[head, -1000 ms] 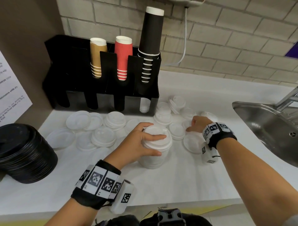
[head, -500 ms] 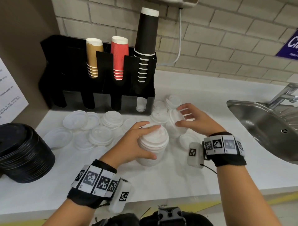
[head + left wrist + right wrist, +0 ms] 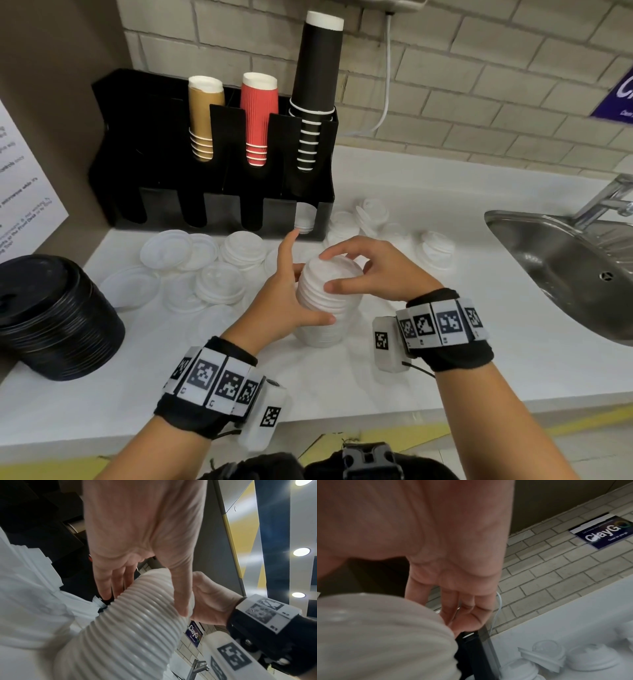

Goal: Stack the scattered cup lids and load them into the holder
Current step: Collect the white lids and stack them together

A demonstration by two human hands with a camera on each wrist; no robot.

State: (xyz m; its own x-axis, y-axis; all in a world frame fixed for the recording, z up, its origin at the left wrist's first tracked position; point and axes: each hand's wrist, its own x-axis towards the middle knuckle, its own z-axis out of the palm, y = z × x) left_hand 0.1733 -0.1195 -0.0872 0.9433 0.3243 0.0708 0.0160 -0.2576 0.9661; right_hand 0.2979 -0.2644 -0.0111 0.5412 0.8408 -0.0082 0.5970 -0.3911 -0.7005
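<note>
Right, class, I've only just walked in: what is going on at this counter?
A person is gathering white cup lids. The left hand grips the side of a tall lid stack standing on the counter, while the right hand holds its top. More loose lids lie scattered in front of the black holder.

Black lids [image 3: 51, 318] stacked at tabletop's [image 3: 411, 370] left edge. Steel sink [image 3: 565, 270] with tap [image 3: 606, 198] at right. Brown [image 3: 203, 120], red [image 3: 258, 116], black paper cups [image 3: 317, 85]. Brick wall [image 3: 496, 78], blue sign [image 3: 616, 99].
</note>
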